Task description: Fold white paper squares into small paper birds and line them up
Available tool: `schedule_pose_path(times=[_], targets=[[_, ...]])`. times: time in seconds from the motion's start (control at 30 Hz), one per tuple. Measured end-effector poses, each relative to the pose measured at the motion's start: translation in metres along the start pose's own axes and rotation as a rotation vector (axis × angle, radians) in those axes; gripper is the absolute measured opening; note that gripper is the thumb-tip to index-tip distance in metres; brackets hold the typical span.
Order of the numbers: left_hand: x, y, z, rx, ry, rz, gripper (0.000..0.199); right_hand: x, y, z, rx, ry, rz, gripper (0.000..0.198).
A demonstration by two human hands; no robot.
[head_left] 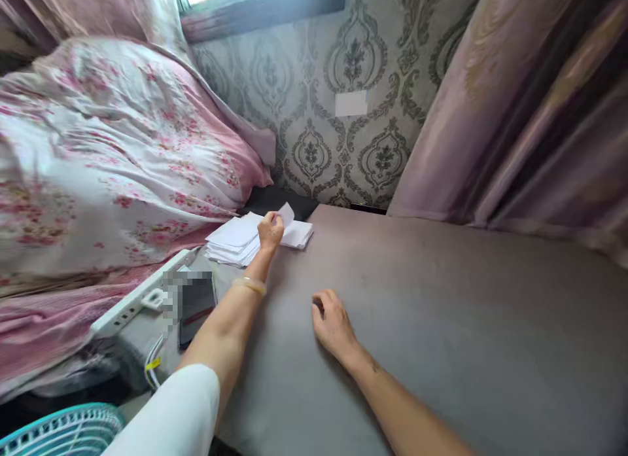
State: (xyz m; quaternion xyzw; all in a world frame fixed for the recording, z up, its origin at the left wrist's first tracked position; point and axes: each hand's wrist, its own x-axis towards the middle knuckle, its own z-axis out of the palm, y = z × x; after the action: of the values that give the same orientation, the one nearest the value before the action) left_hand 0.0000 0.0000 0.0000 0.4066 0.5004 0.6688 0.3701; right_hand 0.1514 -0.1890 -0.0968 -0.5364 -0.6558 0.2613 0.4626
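At the far left of the table, my left hand [271, 231] pinches a small sheet of white paper [286, 214], lifted and tilted above the stacks. Just left of that hand lies a larger stack of white paper [234, 237], its edges uneven. To its right is a smaller stack of paper [298, 233], partly behind the raised sheet. My right hand [333, 322] rests on the grey tabletop [417, 325], fingers loosely curled in, and no object shows in it. A pale bangle circles my left wrist.
Left of my left arm lie a phone [196, 305] and a white power strip [142, 292] with a plug and cables. A teal fan [63, 430] stands at bottom left. Flowered cloth [147, 142] covers something beyond. A curtain [441, 129] hangs on the right against the patterned wall.
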Motion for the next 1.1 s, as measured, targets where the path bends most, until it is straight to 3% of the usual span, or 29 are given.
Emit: schedule_pose_path(times=[0.13, 0.27, 0.37, 0.53, 0.67, 0.9, 1.0, 1.1], targets=[[-0.024, 0.011, 0.006, -0.061, -0.097, -0.087, 0.012, 0.012, 0.000, -0.007, 0.425, 0.077, 0.306, 0.016], [-0.079, 0.008, 0.010, -0.165, -0.322, -0.299, 0.027, 0.022, -0.003, -0.040, 0.572, 0.171, 0.466, 0.052], [-0.127, -0.003, 0.014, -0.203, -0.463, -0.456, 0.033, 0.018, -0.009, -0.072, 0.853, 0.262, 0.609, 0.059], [-0.189, -0.026, 0.025, -0.137, -0.639, -0.661, 0.037, -0.014, -0.011, -0.107, 0.623, 0.255, 0.682, 0.030], [-0.206, -0.037, 0.024, 0.004, -0.745, -0.664, 0.035, -0.035, -0.006, -0.121, 0.469, 0.257, 0.732, 0.021], [-0.206, -0.034, 0.017, -0.024, -0.707, -0.694, 0.035, -0.041, -0.002, -0.119, 0.523, 0.248, 0.711, 0.041], [-0.206, -0.031, 0.015, 0.024, -0.696, -0.710, 0.036, -0.046, 0.007, -0.115, 0.399, 0.304, 0.626, 0.053], [-0.206, -0.029, 0.013, 0.149, -0.722, -0.689, 0.035, -0.053, 0.013, -0.117, 0.200, 0.268, 0.563, 0.068]])
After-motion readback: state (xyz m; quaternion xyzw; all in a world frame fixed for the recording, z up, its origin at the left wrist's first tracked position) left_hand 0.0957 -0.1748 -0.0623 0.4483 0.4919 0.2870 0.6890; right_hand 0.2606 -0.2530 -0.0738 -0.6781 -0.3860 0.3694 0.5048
